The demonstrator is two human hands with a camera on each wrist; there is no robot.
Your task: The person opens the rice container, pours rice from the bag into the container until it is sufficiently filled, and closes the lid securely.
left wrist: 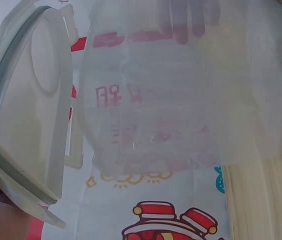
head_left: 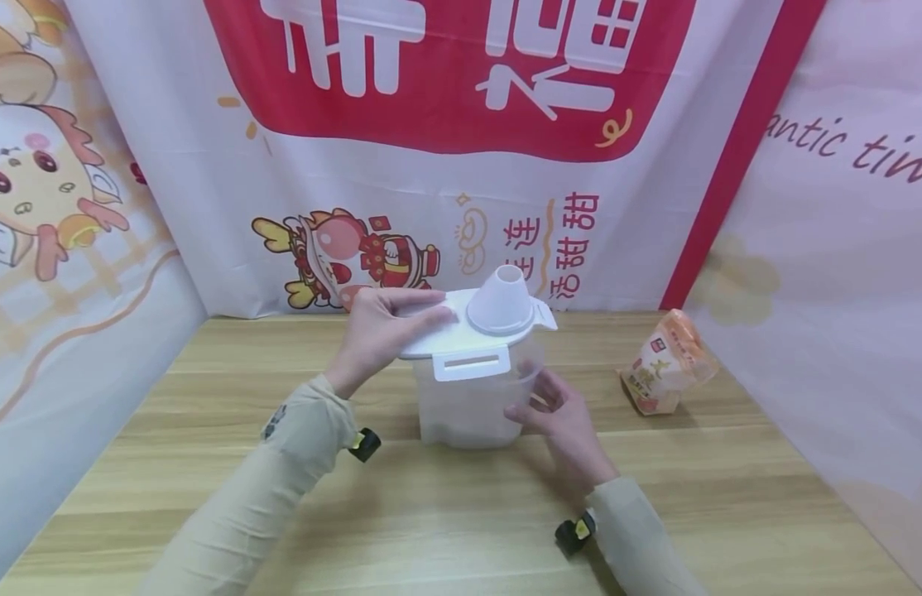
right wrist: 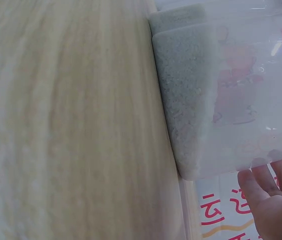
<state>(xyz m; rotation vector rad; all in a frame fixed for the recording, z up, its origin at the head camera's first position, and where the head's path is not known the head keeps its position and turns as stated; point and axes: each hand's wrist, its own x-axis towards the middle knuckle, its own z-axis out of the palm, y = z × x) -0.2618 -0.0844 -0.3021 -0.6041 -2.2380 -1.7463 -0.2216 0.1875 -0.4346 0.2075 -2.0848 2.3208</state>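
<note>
My left hand (head_left: 379, 331) grips a white plastic lid (head_left: 440, 341) by its left edge, thumb on top. A cone-shaped spout (head_left: 501, 302) rises from the lid's right end, and clip tabs stick out at its sides. In the left wrist view the lid's underside (left wrist: 33, 120) shows a grey-blue gasket, with a gap between lid and container. The translucent container (head_left: 468, 410) stands on the table under the lid. My right hand (head_left: 561, 418) holds its right side between thumb and fingers. Pale rice-like grains (right wrist: 183, 100) fill the container's bottom part.
An orange and white printed bag (head_left: 665, 368) stands crumpled on the wooden table (head_left: 729, 472), right of the container. Printed cloth (head_left: 446, 174) hangs behind the table and along both sides.
</note>
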